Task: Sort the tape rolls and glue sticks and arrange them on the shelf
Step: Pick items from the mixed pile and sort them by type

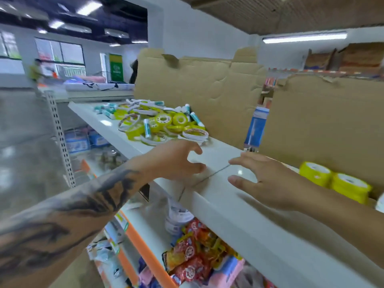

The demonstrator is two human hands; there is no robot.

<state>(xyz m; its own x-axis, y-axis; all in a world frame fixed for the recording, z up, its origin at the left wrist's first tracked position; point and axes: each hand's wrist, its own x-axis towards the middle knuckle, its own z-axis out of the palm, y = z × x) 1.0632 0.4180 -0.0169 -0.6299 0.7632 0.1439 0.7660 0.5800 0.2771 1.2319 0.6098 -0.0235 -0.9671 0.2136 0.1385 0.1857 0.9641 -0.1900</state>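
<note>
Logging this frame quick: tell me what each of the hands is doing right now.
Left hand: open, fingers loosely curled, holding nothing.
Right hand: open, fingers spread, holding nothing.

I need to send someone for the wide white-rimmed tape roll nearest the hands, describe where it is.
On the white top shelf, find the mixed heap of yellow tape rolls and teal glue sticks. At its near right edge lies the flat white-rimmed tape roll, wider and thinner than the yellow rolls.

No legible text anywhere
</note>
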